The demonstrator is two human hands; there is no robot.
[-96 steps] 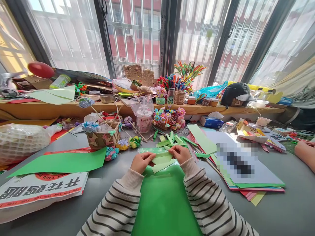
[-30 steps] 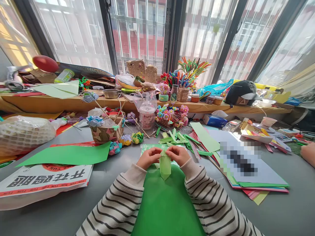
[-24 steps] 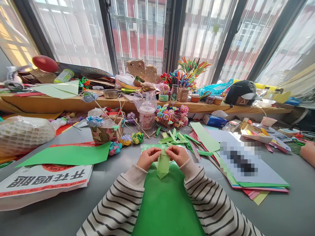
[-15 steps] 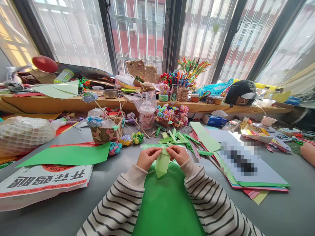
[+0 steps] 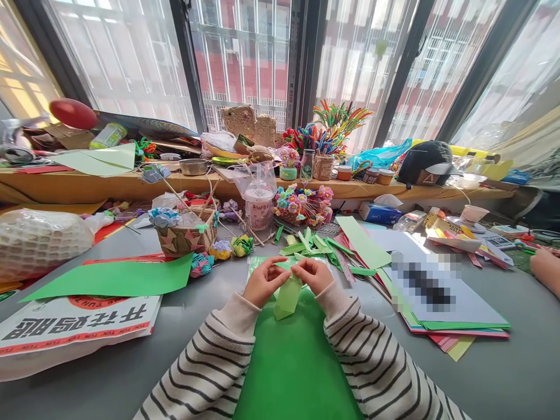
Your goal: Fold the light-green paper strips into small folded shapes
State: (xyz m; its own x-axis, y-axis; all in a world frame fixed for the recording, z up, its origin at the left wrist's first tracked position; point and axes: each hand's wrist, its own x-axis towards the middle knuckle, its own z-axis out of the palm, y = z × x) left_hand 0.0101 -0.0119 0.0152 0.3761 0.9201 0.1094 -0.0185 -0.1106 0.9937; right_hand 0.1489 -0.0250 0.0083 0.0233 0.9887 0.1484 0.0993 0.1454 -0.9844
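Observation:
A folded strip of light green paper hangs between my two hands above a bright green sheet. My right hand pinches its upper end between thumb and fingers. At its left edge, my left hand has the thumb against the paper, and the index finger arches a little above it. Part of the paper's top is hidden by the fingertips. Beneath my hands and forearms lies the glossy green sheet. Just beyond my hands is a heap of cut green paper strips.
On the left, a long green paper rests over a printed bag. A flower basket and a lidded cup stand behind. Stacked coloured papers lie right. Another person's hand shows at the right edge.
My left index finger has lifted and arched away from the thumb. The paper's lower end has tilted slightly. The whole view has shifted a little.

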